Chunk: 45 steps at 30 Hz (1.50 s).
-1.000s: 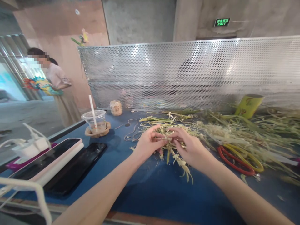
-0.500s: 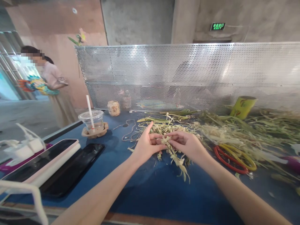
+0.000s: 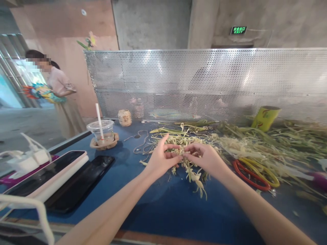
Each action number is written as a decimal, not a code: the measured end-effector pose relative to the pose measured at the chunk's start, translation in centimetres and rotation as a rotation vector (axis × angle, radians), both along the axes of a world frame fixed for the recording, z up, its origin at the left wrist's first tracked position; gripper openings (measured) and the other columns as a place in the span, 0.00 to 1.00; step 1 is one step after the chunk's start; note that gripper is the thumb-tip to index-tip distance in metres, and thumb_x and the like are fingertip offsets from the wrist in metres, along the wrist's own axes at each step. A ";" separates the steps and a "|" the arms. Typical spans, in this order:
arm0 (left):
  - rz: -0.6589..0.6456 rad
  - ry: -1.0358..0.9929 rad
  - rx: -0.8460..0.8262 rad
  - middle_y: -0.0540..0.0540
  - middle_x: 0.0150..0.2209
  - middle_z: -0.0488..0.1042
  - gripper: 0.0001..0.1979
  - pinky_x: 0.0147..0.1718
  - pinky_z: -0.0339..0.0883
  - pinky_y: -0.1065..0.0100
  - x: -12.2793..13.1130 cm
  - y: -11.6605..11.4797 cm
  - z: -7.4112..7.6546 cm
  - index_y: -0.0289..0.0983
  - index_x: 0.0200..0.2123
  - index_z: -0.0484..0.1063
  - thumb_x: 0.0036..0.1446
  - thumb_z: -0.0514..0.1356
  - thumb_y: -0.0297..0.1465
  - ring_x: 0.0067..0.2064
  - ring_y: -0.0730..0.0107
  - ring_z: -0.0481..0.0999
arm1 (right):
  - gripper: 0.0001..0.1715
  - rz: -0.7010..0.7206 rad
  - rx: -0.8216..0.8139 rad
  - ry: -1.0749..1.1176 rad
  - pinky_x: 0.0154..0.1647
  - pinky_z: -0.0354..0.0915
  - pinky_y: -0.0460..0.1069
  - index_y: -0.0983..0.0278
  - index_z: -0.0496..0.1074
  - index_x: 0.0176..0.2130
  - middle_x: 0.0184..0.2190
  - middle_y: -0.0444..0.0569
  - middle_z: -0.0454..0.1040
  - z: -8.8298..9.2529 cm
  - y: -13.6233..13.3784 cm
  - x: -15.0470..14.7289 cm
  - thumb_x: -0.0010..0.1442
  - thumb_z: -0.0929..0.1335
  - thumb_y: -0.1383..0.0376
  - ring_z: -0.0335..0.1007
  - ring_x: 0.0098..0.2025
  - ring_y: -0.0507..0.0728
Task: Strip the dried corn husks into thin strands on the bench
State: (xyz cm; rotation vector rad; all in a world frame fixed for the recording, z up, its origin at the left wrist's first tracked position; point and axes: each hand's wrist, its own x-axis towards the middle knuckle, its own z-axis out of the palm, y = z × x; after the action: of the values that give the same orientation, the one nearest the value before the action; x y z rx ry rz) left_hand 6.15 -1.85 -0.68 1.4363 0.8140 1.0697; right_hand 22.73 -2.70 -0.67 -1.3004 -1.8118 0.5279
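Pale, dried plant strands (image 3: 195, 177), knotted or twisted into a clump, lie under and between my hands at the middle of the table. My left hand (image 3: 163, 156) pinches the clump between thumb and fingers, with its index finger raised. From the other side my right hand (image 3: 203, 154) grips it with thumb and fingertips, close to the left fingertips. Leafy ends hang from the clump toward me. The exact spot pinched is partly hidden by the fingers. Behind the hands, green-yellow stalks (image 3: 168, 131) lie loose.
Left on the blue table (image 3: 153, 211) are two phones, the black one (image 3: 81, 183) nearer me, and a lidded cup (image 3: 106, 131) with a straw. Red (image 3: 249, 175) and yellow coils, more dried stalks (image 3: 288, 146) and a yellow-green tube (image 3: 265, 118) are at right. A perforated metal panel (image 3: 166, 81) stands behind.
My right fingers have shifted slightly on the clump, closer to the left fingertips. The whole view has drifted a little; the clump stays in place.
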 end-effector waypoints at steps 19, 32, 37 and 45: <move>-0.049 -0.012 0.015 0.48 0.31 0.69 0.42 0.34 0.64 0.64 0.1 0.6 -2.1 0.33 0.57 0.51 0.39 0.66 0.27 0.32 0.70 0.71 | 0.14 0.093 -0.018 0.250 0.30 0.69 0.48 0.63 0.68 0.34 0.25 0.46 0.72 -1.1 0.0 -0.5 0.45 0.69 0.61 0.71 0.28 0.54; -0.053 -0.128 0.057 0.49 0.29 0.71 0.44 0.36 0.64 0.66 0.3 0.3 -1.1 0.34 0.60 0.44 0.43 0.65 0.25 0.33 0.72 0.71 | 0.17 0.102 -0.300 0.602 0.32 0.67 0.46 0.67 0.71 0.28 0.23 0.45 0.72 0.0 -0.5 -0.4 0.42 0.72 0.56 0.69 0.27 0.52; -0.020 -0.087 0.018 0.48 0.29 0.72 0.44 0.34 0.64 0.66 0.4 0.2 -1.1 0.32 0.59 0.46 0.42 0.66 0.26 0.32 0.71 0.71 | 0.16 0.085 -0.205 0.449 0.33 0.66 0.47 0.65 0.71 0.30 0.24 0.44 0.72 -0.2 -0.3 -0.3 0.42 0.72 0.58 0.70 0.28 0.52; -0.008 -0.127 0.049 0.50 0.28 0.71 0.45 0.32 0.63 0.69 0.5 -0.2 -0.5 0.34 0.60 0.45 0.41 0.66 0.26 0.30 0.74 0.70 | 0.15 0.181 -0.378 0.766 0.33 0.66 0.45 0.66 0.70 0.25 0.23 0.43 0.70 -0.4 -0.5 -0.5 0.42 0.73 0.57 0.67 0.26 0.48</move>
State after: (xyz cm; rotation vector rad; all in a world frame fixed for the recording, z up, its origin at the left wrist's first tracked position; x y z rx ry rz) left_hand 6.69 -2.06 -1.23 1.3957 0.6949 1.1688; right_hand 22.21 -3.21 -1.04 -0.9625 -1.2104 1.3137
